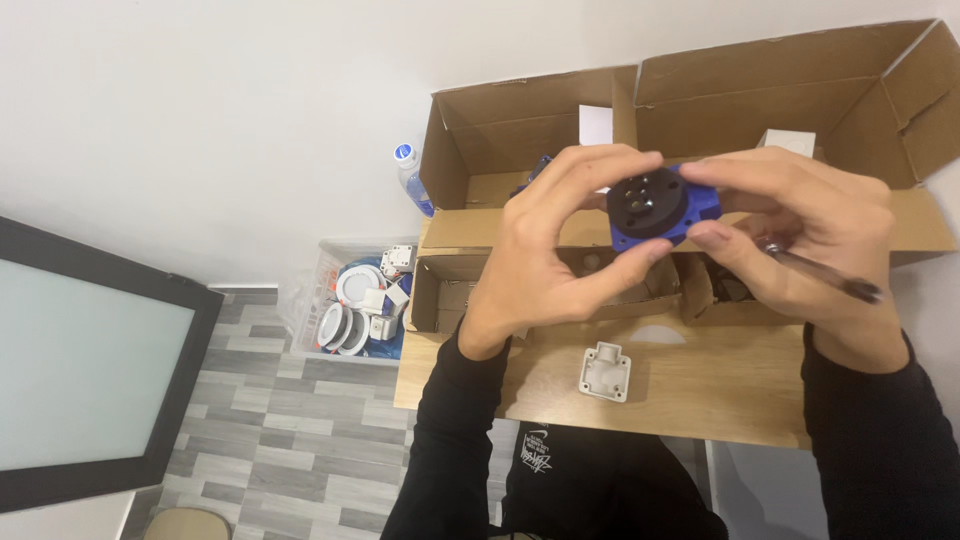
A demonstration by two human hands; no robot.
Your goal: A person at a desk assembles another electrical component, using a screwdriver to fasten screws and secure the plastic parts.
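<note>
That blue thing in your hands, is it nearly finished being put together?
Hard to say. Done: the blue part already carries a black round disc. In hand: left hand and right hand both grip it, the right also holding a thin tool. Left: a white housing lies untouched on the table.

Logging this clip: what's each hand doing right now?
Left hand: closed on the blue-and-black part.
Right hand: grips the same part, plus a dark tool.

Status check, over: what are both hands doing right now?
Left hand and right hand both gripping blue socket part, raised over cardboard boxes. Right also holds a slim tool. White housing lies on the table, clear.
</note>
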